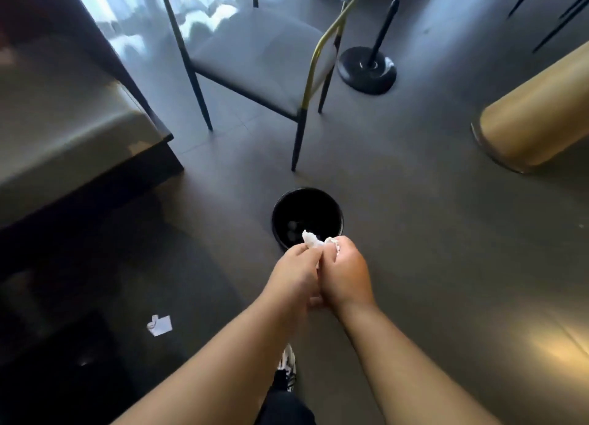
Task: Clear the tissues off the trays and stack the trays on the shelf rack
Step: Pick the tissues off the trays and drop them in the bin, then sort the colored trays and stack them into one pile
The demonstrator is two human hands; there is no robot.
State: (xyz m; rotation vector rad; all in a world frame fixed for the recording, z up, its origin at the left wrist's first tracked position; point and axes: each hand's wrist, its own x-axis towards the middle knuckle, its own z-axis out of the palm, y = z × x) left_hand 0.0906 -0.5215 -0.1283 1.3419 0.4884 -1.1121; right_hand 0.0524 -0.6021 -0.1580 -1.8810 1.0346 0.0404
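My left hand (294, 273) and my right hand (345, 274) are pressed together just above the near rim of a round black bin (280, 207) on the floor. Both hands are closed on crumpled white tissue (312, 239), which pokes out past the fingertips over the bin's opening. Pale crumpled lumps lie at the bottom of the bin. No tray or shelf rack is in view.
A grey table corner (79, 131) juts in at the left. A chair (255, 51) with gold and black legs stands beyond the bin, a black round stand base (366, 69) behind it. A tan cylinder (535, 118) lies at right. A white paper scrap (159, 325) is on the floor.
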